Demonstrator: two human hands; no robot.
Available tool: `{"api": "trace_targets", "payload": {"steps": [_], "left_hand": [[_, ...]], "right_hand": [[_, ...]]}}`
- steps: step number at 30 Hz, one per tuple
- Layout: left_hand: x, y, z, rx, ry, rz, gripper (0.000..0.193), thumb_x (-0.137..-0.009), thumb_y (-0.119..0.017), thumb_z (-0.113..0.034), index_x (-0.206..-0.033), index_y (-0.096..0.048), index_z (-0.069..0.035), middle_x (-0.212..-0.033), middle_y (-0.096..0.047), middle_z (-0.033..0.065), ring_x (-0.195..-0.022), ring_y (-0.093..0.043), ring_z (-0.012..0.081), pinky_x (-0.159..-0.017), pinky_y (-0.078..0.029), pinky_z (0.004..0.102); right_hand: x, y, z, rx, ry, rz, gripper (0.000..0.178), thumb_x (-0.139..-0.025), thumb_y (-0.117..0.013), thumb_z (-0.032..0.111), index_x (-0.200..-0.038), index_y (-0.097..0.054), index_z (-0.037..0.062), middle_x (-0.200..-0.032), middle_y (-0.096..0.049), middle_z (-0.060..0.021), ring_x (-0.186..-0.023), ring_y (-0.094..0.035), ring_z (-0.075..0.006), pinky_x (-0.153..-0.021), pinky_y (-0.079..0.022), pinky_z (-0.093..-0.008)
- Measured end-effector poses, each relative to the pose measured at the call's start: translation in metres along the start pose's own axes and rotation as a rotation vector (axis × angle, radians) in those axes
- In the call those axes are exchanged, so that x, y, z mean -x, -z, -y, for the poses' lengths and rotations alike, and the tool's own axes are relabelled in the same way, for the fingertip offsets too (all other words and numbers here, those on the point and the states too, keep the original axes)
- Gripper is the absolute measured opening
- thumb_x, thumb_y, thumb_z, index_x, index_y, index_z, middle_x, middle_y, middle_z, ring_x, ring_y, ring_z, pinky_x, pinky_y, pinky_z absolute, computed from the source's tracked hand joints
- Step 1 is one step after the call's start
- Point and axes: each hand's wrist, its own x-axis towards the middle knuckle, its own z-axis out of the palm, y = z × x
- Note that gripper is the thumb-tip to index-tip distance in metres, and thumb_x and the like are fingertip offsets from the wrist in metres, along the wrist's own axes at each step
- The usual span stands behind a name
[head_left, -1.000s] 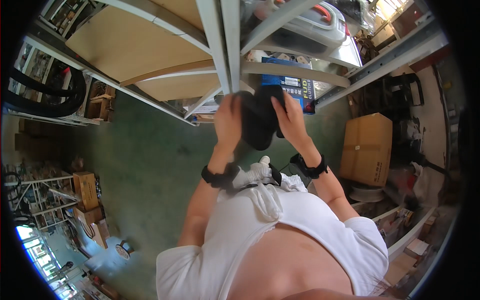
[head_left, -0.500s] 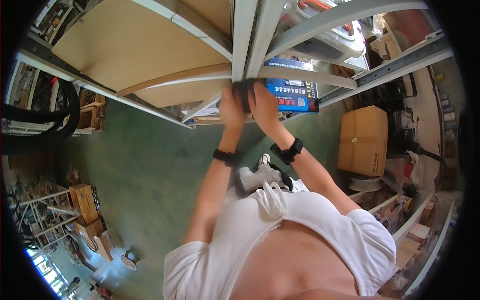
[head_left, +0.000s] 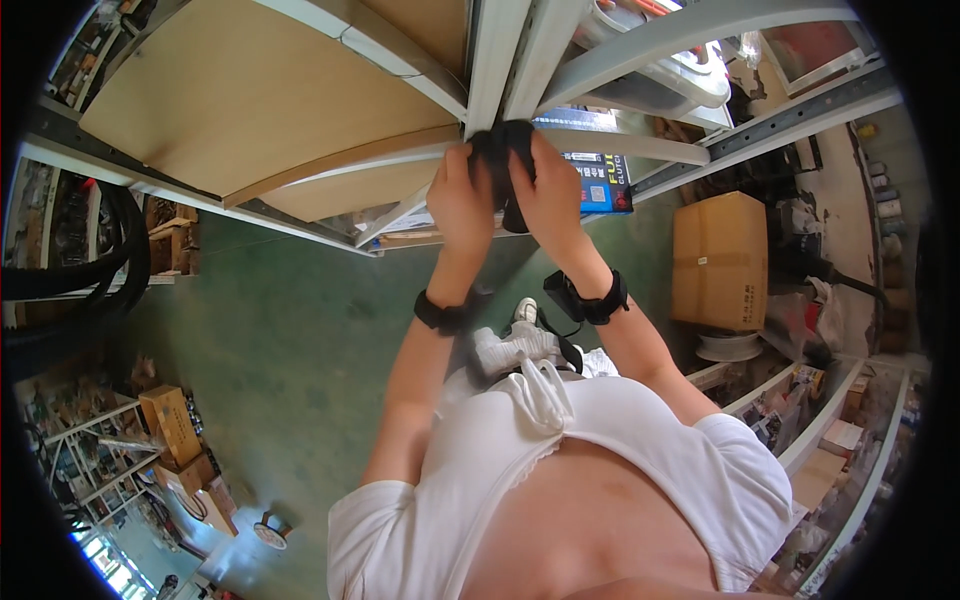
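Both hands are raised together in front of a white metal shelf post [head_left: 487, 75]. Between them is a black, soft-looking item [head_left: 497, 160]; its exact kind is hard to tell. My left hand [head_left: 460, 205] has its fingers closed around the item's left side. On the other side, my right hand [head_left: 550, 195] grips it with bent fingers and thumb. Part of the item sticks up above the right fingers, and a rounded lower end hangs between the palms. Black bands circle both wrists. A blue printed box [head_left: 608, 180] lies on the shelf just right of my right hand.
Shelving with a brown board [head_left: 270, 100] extends to the upper left, beside hanging black belts or hoses [head_left: 130, 235]. A clear plastic bin [head_left: 680, 85] sits at the upper right. To the right stands a large cardboard box [head_left: 720, 260]; a small stool [head_left: 270, 530] is at lower left.
My hands have risen slightly and drawn a little apart. More of the black item now shows, above the right fingers and between the palms. The view has shifted slightly.
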Motion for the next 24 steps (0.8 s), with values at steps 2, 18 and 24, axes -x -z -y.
{"api": "trace_targets", "payload": {"steps": [2, 18, 24], "left_hand": [[0.007, -0.005, 0.011, -0.048, -0.059, -0.015, 0.013, -0.076, -0.053, -0.006, -0.088, -0.051, -0.005, -0.076, -0.056, 0.0169, -0.068, -0.054, 0.0359, -0.056, -0.043, 0.0413], [0.085, -0.032, 0.121, -0.275, 0.314, 0.583, 0.013, -0.083, -0.046, -0.017, -0.090, -0.052, -0.009, -0.078, -0.058, 0.0165, -0.071, -0.057, 0.0353, -0.055, -0.044, 0.0447], [0.114, 0.014, 0.128, -0.093, 0.364, 0.478, 0.018, -0.082, -0.049, -0.019, -0.093, -0.056, -0.007, -0.090, -0.058, 0.0146, -0.084, -0.054, 0.0341, -0.071, -0.042, 0.0417]], "right_hand": [[0.008, -0.004, -0.010, 0.071, -0.002, 0.035, 0.017, -0.079, -0.055, 0.013, -0.091, -0.051, 0.0001, -0.075, -0.055, -0.0193, -0.067, -0.052, -0.0385, -0.053, -0.041, -0.0412], [0.089, -0.058, -0.110, 0.190, -0.125, 0.552, 0.020, -0.080, -0.053, 0.019, -0.077, -0.049, -0.0004, -0.073, -0.055, -0.0197, -0.073, -0.052, -0.0384, -0.059, -0.040, -0.0441], [0.093, -0.019, -0.094, -0.049, -0.145, 0.731, 0.024, -0.080, -0.055, 0.020, -0.078, -0.049, -0.0027, -0.075, -0.052, -0.0224, -0.072, -0.049, -0.0402, -0.059, -0.039, -0.0421]]}}
